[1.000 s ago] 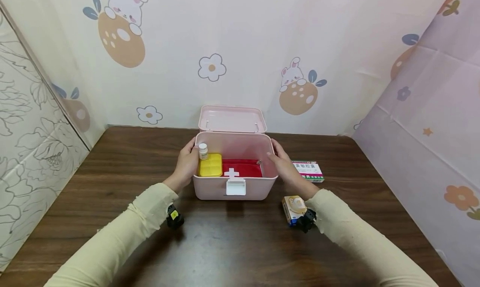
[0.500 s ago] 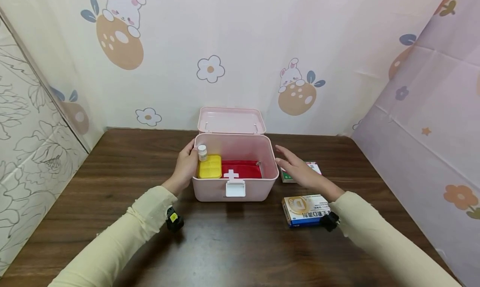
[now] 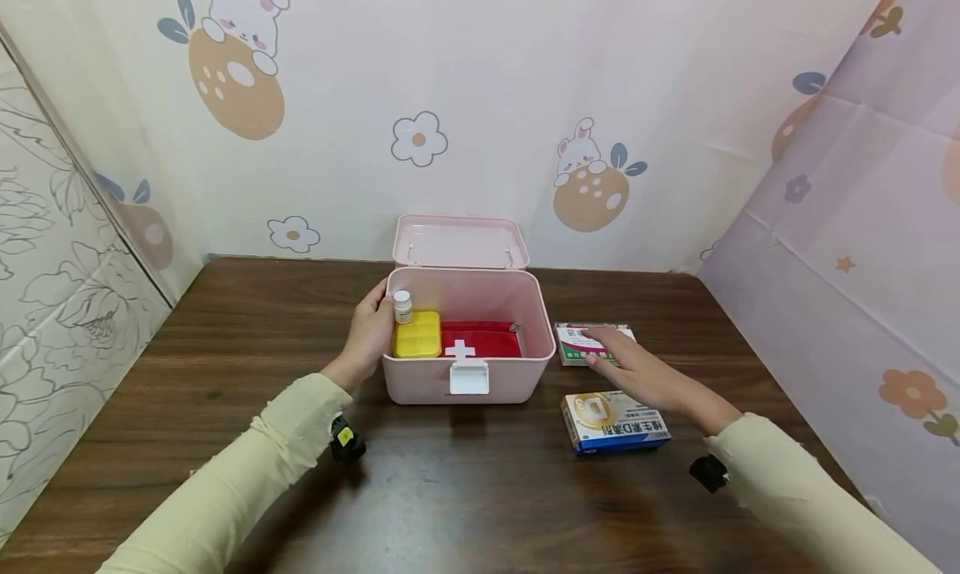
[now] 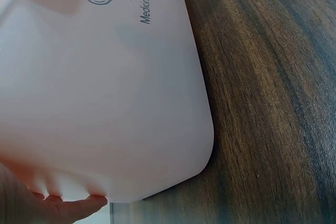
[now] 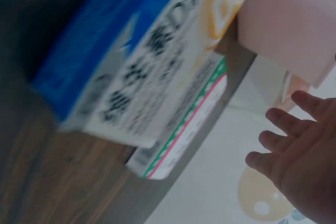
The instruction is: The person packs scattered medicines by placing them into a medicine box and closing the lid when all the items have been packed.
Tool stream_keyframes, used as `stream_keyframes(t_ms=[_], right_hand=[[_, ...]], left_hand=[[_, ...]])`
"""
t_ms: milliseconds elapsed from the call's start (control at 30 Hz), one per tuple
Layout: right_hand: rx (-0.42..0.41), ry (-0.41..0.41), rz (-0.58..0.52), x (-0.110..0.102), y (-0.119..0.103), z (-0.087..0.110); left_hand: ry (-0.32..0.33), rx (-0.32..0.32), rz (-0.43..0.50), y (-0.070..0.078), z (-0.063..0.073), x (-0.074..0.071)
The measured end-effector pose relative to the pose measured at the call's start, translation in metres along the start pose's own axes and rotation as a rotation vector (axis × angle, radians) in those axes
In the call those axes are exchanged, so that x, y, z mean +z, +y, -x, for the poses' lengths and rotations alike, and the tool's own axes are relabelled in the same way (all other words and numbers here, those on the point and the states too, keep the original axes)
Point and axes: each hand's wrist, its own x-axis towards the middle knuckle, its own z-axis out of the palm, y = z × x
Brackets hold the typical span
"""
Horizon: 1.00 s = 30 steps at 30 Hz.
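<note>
A pink medicine chest (image 3: 461, 382) stands with its lid (image 3: 461, 241) raised at the back. My left hand (image 3: 371, 334) grips its left wall, thumb over the rim; fingers (image 4: 79, 208) lie along the outside in the left wrist view. Inside are a yellow pill organizer (image 3: 417, 336), a small white bottle (image 3: 402, 307) and a red pouch (image 3: 487, 341) with a white cross. My right hand (image 3: 648, 378), fingers extended and holding nothing, hovers to the right, overlapping a white, green and pink medicine box (image 3: 572, 341). Nearer me lies a blue and white vitamin D box (image 3: 617, 428).
The wooden table (image 3: 450, 507) carries everything. A patterned curtain (image 3: 480, 99) rises right behind the chest's lid, and another hangs along the right side (image 3: 847, 307). A floral panel (image 3: 75, 324) borders the left.
My right hand has let go of the chest's right wall and moved right over the medicine boxes, uncovering the vitamin D box. My left hand keeps its grip.
</note>
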Motion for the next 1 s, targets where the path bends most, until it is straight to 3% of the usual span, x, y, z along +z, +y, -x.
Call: stream_keyframes(t_ms=[267,500,1000], right_hand=[[-0.019,-0.102,0.083,0.012,0.025,0.021],[-0.102,-0.142,0.176,0.02,0.036,0.032],[-0.14,-0.15,0.288,0.023,0.043,0.03]], left_hand=[[-0.004,-0.003,-0.004,-0.001,0.0,0.0],[-0.004,-0.013,-0.009,-0.001,-0.001,-0.001],[-0.008,-0.021,-0.015,0.0,-0.001,-0.002]])
